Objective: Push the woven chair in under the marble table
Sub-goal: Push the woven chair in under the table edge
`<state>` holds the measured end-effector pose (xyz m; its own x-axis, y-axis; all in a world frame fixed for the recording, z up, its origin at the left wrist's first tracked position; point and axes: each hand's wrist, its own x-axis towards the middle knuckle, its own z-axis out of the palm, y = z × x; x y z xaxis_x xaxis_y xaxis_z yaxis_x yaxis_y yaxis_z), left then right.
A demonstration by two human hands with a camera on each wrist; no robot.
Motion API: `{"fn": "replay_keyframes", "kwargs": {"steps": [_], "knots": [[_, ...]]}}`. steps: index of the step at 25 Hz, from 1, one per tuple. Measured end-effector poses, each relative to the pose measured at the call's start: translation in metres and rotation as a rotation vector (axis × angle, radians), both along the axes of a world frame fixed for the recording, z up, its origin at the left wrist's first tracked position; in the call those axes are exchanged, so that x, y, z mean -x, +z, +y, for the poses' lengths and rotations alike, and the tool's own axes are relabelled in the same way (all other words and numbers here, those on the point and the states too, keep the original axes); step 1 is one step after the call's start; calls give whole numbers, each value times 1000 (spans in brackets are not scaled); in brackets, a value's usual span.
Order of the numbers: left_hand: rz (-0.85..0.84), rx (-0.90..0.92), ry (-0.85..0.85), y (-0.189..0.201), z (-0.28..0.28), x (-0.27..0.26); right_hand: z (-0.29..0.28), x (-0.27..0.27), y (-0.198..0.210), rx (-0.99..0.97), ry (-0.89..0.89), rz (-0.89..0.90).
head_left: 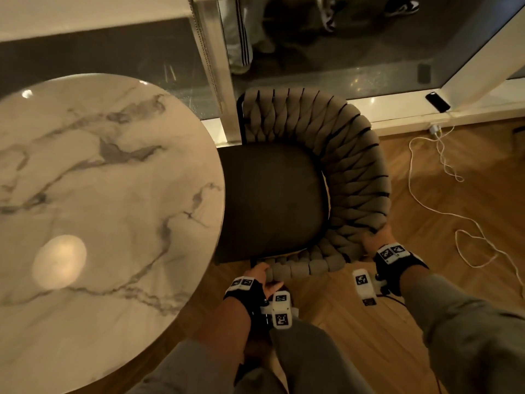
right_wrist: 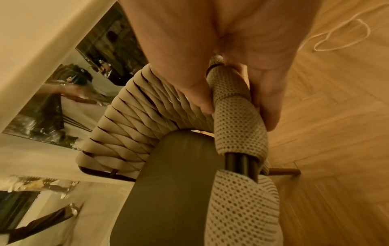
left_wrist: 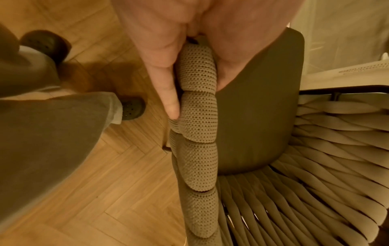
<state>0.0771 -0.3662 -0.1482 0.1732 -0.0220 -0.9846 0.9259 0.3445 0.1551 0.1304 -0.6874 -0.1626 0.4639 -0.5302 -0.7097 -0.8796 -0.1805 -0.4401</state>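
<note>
with left hand and right hand both gripping the woven chair rim, best push evenly so the seat slides straight under the marble tabletop edge.

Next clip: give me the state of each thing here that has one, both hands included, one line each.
woven chair: upright on the floor, seat front just under the table edge, most of the seat still out.
marble table: standing, top bare.
left hand: grips the woven rim.
right hand: grips the woven rim.
phone: lies on the ledge, white cable running to it.
</note>
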Motion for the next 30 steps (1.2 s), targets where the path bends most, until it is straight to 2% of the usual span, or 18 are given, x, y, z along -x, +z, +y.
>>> {"fn": "replay_keyframes", "kwargs": {"steps": [4, 9, 12, 15, 19, 23, 30], "knots": [[45, 46, 146, 13, 25, 24, 39, 49, 31, -159, -156, -40], [57, 6, 170, 16, 52, 50, 69, 81, 49, -216, -75, -77], [89, -24, 226, 19, 55, 41, 71, 68, 46, -252, -39, -122], [75, -35, 212, 25, 52, 27, 71, 43, 42, -226, 12, -150], [85, -68, 267, 29, 58, 19, 78, 21, 19, -162, 150, -161], [131, -69, 331, 28, 72, 23, 90, 28, 17, -135, 156, -135], [141, -67, 271, 39, 74, 38, 96, 55, 25, -106, 113, -80]]}}
